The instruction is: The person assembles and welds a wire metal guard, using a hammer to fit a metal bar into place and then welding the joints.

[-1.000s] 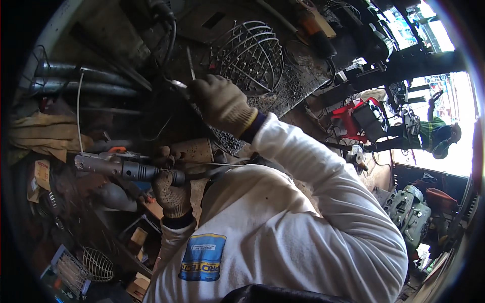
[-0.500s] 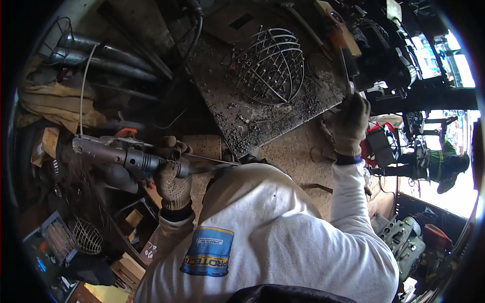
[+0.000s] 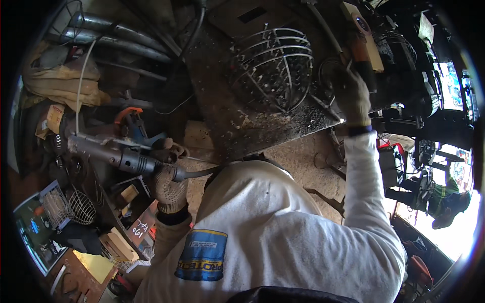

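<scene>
In a knitted glove, my left hand (image 3: 172,187) is closed around a welding electrode holder (image 3: 118,159), a dark cylinder with a ribbed collar. A pale welding rod (image 3: 82,81) stands up from its far end, and a dark cable leaves it beside my hand. My gloved right hand (image 3: 351,96) is over the right part of a dark metal bench top (image 3: 242,136), close to an orange and black handled tool (image 3: 361,55). Its fingers are in shadow, so any grip is hidden. A domed cage of bent metal rods (image 3: 285,68) rests on the bench, left of that hand.
Dark grit lies across the bench. Metal pipes (image 3: 121,40) and a brown cloth (image 3: 60,86) are at the far left. An orange clamp-like tool (image 3: 129,113) is behind the electrode holder. A smaller wire cage (image 3: 82,207) stands at the left. Another person (image 3: 447,202) is at the right.
My right hand has moved farther over the bench, toward the orange and black tool. The view has shifted slightly. My left hand still holds the electrode holder.
</scene>
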Tool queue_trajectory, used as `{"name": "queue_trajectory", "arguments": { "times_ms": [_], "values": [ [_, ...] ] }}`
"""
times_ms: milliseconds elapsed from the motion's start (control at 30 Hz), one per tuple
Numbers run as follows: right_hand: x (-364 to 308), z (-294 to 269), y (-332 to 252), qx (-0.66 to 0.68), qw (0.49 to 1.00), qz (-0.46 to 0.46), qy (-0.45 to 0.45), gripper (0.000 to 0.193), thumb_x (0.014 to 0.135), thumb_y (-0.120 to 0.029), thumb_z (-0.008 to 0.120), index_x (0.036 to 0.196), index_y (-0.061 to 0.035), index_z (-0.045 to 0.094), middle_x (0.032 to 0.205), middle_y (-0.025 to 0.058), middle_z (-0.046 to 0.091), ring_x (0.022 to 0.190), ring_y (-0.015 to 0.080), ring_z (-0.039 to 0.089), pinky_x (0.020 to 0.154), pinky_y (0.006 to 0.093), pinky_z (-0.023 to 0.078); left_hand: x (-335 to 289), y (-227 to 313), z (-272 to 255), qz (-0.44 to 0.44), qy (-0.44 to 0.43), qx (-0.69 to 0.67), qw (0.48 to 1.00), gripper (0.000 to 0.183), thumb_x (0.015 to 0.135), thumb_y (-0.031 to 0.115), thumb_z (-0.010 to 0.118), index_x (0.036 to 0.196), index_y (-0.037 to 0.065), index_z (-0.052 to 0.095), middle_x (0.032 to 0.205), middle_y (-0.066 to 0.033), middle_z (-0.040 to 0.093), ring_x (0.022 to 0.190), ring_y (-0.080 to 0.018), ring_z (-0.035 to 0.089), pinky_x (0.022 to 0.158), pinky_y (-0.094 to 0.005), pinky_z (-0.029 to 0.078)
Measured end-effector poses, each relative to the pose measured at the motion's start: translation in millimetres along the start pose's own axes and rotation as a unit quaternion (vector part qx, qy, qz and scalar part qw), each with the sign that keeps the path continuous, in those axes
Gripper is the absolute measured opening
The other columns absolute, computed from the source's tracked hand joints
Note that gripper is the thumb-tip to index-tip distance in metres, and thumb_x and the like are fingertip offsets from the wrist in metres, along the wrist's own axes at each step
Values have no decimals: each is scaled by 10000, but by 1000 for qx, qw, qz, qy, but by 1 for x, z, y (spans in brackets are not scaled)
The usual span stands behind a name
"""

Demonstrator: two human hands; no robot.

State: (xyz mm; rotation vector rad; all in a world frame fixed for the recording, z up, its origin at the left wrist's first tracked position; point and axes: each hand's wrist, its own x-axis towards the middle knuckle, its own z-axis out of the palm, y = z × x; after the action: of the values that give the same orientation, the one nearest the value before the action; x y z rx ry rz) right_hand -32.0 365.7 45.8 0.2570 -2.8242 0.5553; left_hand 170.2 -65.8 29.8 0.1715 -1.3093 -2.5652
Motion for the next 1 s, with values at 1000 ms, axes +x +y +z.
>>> {"name": "queue_trajectory", "arguments": {
  "times_ms": [1000],
  "values": [
    [36,-37,-54,478,862,168,20,351,1033,-329,520,1161,-18,619,823,92,652,671,188,638,579,310,510,-9,-8,-11,-82,105,0,991,426,773,37,742,1166,2,582,1209,-167,593,1080,-281,577,924,-390,516]
  ]
}}
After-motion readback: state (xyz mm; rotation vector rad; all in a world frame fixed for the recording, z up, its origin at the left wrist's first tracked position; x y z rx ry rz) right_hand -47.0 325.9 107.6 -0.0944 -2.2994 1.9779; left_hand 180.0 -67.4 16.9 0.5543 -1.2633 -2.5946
